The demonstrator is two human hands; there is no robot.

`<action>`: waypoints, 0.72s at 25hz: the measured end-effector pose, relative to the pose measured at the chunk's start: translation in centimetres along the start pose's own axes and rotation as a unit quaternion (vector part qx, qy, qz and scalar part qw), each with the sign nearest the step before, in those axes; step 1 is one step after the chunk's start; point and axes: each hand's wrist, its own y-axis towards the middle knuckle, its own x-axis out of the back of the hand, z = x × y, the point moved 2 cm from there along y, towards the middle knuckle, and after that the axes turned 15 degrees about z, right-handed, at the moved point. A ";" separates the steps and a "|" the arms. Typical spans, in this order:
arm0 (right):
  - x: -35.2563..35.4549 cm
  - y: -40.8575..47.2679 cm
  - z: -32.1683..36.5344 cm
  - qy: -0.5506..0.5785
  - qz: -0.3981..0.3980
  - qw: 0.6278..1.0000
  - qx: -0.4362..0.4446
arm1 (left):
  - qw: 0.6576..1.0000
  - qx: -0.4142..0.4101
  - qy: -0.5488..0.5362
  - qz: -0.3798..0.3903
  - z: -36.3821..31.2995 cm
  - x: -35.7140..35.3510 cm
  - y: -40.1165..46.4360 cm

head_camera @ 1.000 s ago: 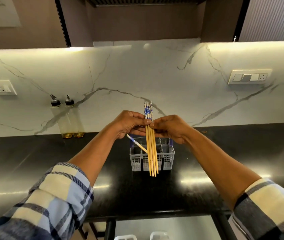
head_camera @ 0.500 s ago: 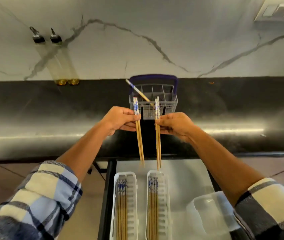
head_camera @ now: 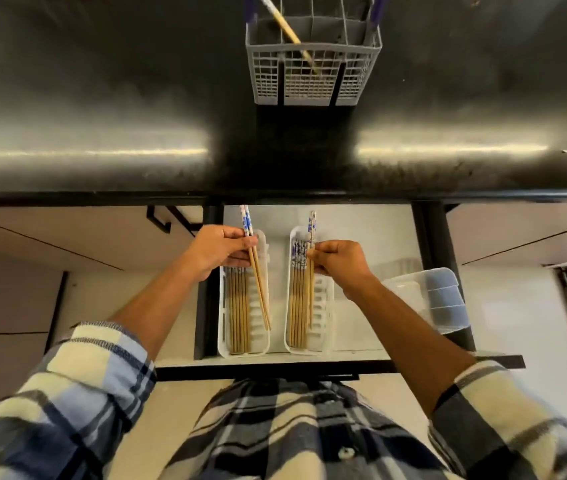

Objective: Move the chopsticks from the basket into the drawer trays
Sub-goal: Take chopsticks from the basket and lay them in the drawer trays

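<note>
My left hand [head_camera: 221,251] grips a pair of wooden chopsticks [head_camera: 258,282] with blue-patterned tops, held over the left white tray [head_camera: 264,341]. My right hand [head_camera: 339,263] grips another pair of chopsticks [head_camera: 311,292] over the right white tray [head_camera: 327,337]. Both trays lie in the open drawer [head_camera: 361,230] and hold several chopsticks lying lengthwise. On the black counter stands the grey basket [head_camera: 313,81], with one chopstick [head_camera: 287,27] leaning inside it.
A clear plastic container [head_camera: 434,296] sits at the drawer's right side. The black counter edge [head_camera: 282,195] overhangs the back of the drawer. Pale cabinet fronts flank the drawer on both sides. My plaid shirt fills the bottom of the view.
Both hands split one bundle into two pairs, came down from the basket over the counter edge, and now hold them low over the trays. The view tilted downward.
</note>
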 end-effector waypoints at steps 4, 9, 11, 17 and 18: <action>-0.3 1.6 -2.6 -0.075 -0.028 0.996 -0.042 | 1.000 0.030 0.002 -0.008 1.9 -0.1 0.8; -1.2 2.0 -3.9 -0.166 -0.079 0.980 -0.071 | 0.998 0.058 0.017 -0.022 3.7 0.3 2.2; -1.6 2.1 -4.3 -0.188 -0.095 0.974 -0.089 | 0.997 0.072 0.018 -0.022 4.0 0.3 2.5; -3.1 2.6 -4.7 -0.238 -0.147 0.953 -0.118 | 0.992 0.117 0.037 -0.019 5.3 -0.8 3.6; -3.3 2.8 -4.7 -0.243 -0.155 0.949 -0.129 | 0.991 0.123 0.042 -0.019 5.4 -1.1 3.8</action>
